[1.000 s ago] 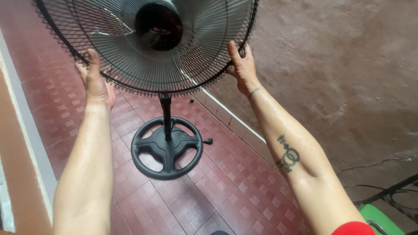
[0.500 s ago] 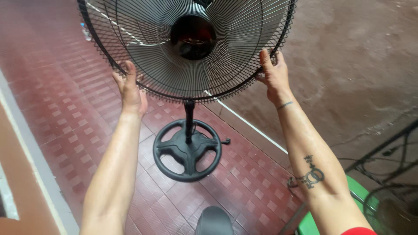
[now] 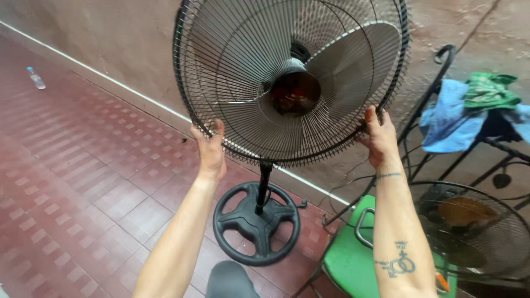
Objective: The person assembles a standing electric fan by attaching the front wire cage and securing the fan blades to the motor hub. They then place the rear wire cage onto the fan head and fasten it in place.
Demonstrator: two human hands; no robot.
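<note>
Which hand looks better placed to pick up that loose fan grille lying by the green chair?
Probably the right hand. It grips the standing fan's cage on the side where the loose grille lies beside the green chair. The left hand holds the opposite rim, farther from it.

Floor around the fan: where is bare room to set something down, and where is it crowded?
Bare: the red tiled floor left of the fan base, out to the bottle. Crowded: right of it, with the green chair, spare grille and metal rack.

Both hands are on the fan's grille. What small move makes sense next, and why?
Probably keep the grip and steady the fan: the left hand and right hand clasp the grille rim on opposite sides, and its base sits close to a green chair.
</note>
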